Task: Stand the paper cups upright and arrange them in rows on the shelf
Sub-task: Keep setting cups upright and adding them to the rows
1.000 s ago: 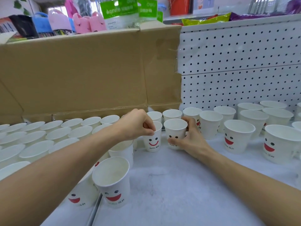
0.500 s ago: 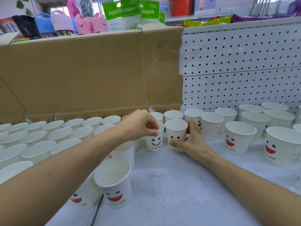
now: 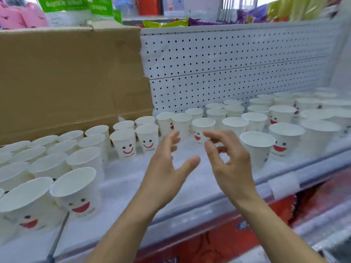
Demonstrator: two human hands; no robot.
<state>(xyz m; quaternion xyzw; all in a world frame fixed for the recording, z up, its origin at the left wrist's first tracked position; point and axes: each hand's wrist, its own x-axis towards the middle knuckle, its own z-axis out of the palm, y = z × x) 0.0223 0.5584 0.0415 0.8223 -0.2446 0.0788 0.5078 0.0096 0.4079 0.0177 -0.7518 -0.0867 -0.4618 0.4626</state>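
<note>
Several white paper cups with red smiley faces stand upright on the white shelf [image 3: 123, 179]. On the left they form tight rows [image 3: 47, 160]; on the right they stand more loosely [image 3: 284, 137]. Two smiley cups [image 3: 125, 144] [image 3: 148, 138] stand side by side near the middle. My left hand [image 3: 167, 168] hovers above the shelf with fingers spread and holds nothing. My right hand [image 3: 228, 160] hovers beside it, fingers loosely bent and empty, just in front of a single cup [image 3: 202, 128].
A large cardboard box [image 3: 72, 80] stands behind the left rows. White pegboard [image 3: 237, 59] backs the shelf on the right. The shelf's front edge [image 3: 284, 185] carries a label holder; red goods lie on the level below.
Both hands let go of the two middle cups and pulled back toward me, now empty and open. My view swung to the right, showing more cups on the right.
</note>
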